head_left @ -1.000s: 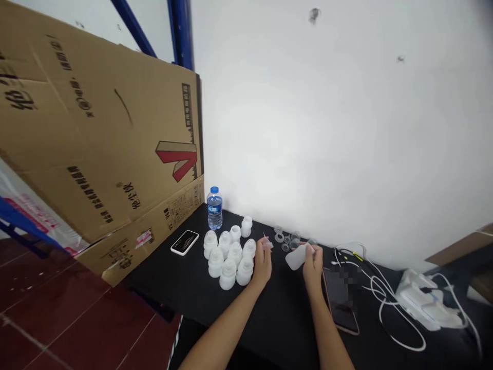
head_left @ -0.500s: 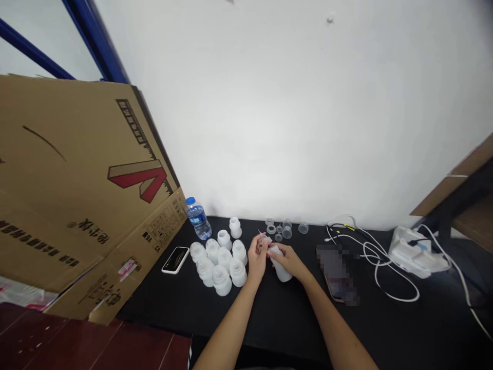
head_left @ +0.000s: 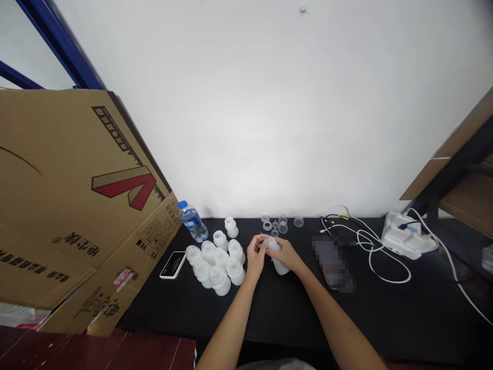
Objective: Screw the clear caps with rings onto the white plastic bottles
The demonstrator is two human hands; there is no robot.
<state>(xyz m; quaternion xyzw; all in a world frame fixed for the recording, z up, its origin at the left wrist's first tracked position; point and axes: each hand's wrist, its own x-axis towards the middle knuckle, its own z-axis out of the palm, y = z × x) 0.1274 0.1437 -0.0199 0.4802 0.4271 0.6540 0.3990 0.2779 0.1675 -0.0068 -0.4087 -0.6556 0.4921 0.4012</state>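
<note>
My right hand (head_left: 287, 254) is wrapped round a white plastic bottle (head_left: 279, 263) that stands on the black table (head_left: 292, 308). My left hand (head_left: 255, 254) pinches a small clear part at the bottle's top; the part is too small to name. Just left of my hands is a cluster of several white bottles (head_left: 217, 262). Behind my hands, near the wall, lie several small clear plastic rings and caps (head_left: 278, 224).
A large cardboard box (head_left: 77, 205) leans at the left. A water bottle with a blue cap (head_left: 192, 222) and a phone (head_left: 173, 264) lie near it. Another phone (head_left: 333, 262), white cables (head_left: 370, 246) and a white device (head_left: 406, 239) sit to the right.
My hands came together: a second ago the right hand held the bottle tilted and apart, now it holds it upright with the left hand at its top. The view swung left.
</note>
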